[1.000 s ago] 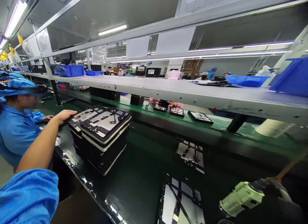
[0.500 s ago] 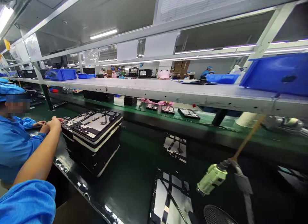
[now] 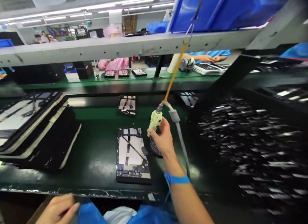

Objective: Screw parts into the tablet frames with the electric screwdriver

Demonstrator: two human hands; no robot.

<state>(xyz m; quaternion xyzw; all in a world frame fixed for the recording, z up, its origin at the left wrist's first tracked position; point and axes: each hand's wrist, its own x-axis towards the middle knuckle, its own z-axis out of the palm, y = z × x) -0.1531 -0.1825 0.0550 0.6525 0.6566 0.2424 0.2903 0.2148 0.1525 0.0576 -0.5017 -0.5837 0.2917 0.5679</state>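
Observation:
My right hand (image 3: 164,139) is closed round a pale green electric screwdriver (image 3: 155,120), thumb on its near left side, fingers partly hidden behind it. The tool hangs tilted from a yellow elastic cord (image 3: 176,71), with a grey cable at its top. Left of this hand lies an opened tablet-like device (image 3: 131,150), its inner parts showing and a dark strip slanting across it. A round perforated dish (image 3: 155,145) sits partly behind my wrist. My left hand (image 3: 57,209) is low at the front edge, slightly blurred, loosely curled with its thumb apart and nothing visible in it.
A tall stack of opened devices (image 3: 36,127) stands at left. Another device (image 3: 127,105) lies farther back. Many small dark parts (image 3: 252,147) cover the blurred right side. A shelf beam (image 3: 96,50) crosses above, bearing a blue bin (image 3: 216,12). Co-workers sit beyond.
The view has swung right and down to the bench in front of me. My right hand has come into view and taken hold of the screwdriver. The co-worker at left is out of view.

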